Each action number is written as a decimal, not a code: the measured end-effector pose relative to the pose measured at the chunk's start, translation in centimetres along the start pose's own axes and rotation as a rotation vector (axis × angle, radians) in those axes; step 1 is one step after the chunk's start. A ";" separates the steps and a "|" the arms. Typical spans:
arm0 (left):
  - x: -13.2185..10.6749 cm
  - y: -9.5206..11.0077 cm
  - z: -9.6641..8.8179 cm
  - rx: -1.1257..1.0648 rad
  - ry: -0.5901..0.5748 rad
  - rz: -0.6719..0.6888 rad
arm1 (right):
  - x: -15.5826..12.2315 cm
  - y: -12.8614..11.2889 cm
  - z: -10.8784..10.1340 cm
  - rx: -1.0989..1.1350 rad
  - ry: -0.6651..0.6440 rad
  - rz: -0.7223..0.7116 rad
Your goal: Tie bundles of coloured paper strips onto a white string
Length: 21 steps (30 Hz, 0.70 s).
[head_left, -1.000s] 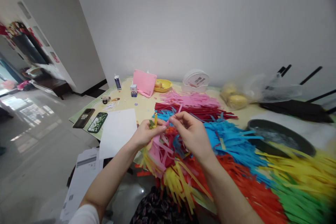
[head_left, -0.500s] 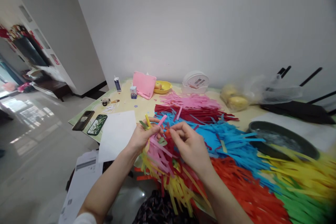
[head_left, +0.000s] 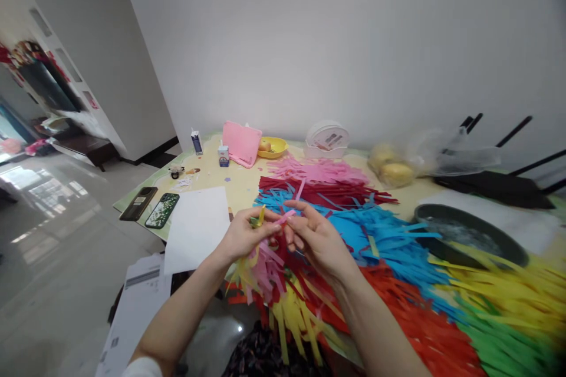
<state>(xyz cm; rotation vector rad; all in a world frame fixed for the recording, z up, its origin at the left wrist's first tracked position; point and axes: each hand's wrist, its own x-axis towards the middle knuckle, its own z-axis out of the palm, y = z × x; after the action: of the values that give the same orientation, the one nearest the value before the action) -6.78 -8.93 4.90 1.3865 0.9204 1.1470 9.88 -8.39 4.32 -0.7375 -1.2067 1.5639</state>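
My left hand [head_left: 243,234] is closed on a small bundle of paper strips [head_left: 257,221], yellow, green and pink, held above the table's near edge. Close to its right, my right hand [head_left: 315,237] pinches the end of a pink strip [head_left: 286,215] that runs across to the bundle. Below both hands lie loose pink, red and yellow strips [head_left: 283,288], some hanging over the edge. Rows of blue strips [head_left: 375,232], dark red strips [head_left: 327,191] and pink strips [head_left: 318,169] cover the table beyond my hands.
A white sheet [head_left: 194,227] lies left of my hands, with two phones [head_left: 152,207] further left. A pink case [head_left: 241,142], a yellow bowl [head_left: 274,146] and small cartons [head_left: 223,155] stand at the back. A dark pan [head_left: 469,230] sits right; orange, yellow and green strips [head_left: 499,306] spread near it.
My hands have come closer together and a little lower. The pink strip, which stuck up from my left hand, now lies between both hands' fingertips. The view has shifted slightly.
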 end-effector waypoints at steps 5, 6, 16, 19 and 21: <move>0.2 -0.3 0.2 0.080 -0.055 -0.026 | -0.3 -1.0 -0.6 -0.174 0.000 0.092; 0.3 -0.4 0.2 0.121 -0.054 -0.013 | -0.4 -1.2 -0.7 -0.226 0.046 0.083; 1.6 -2.1 -2.4 0.272 -0.059 0.008 | -1.7 -5.8 -3.6 0.092 0.672 -0.637; 1.7 -1.4 -3.3 0.364 -0.018 0.121 | -1.6 -5.0 -2.7 -0.274 0.478 -0.481; 1.7 -0.2 -3.5 0.485 -0.055 0.177 | -1.2 -3.8 -1.2 -0.482 0.286 -0.342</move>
<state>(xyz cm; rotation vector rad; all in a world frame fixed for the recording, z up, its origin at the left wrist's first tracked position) -9.79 -6.45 4.89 1.9128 1.0996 1.0470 12.58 -9.08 7.40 -0.9654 -1.4190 0.8603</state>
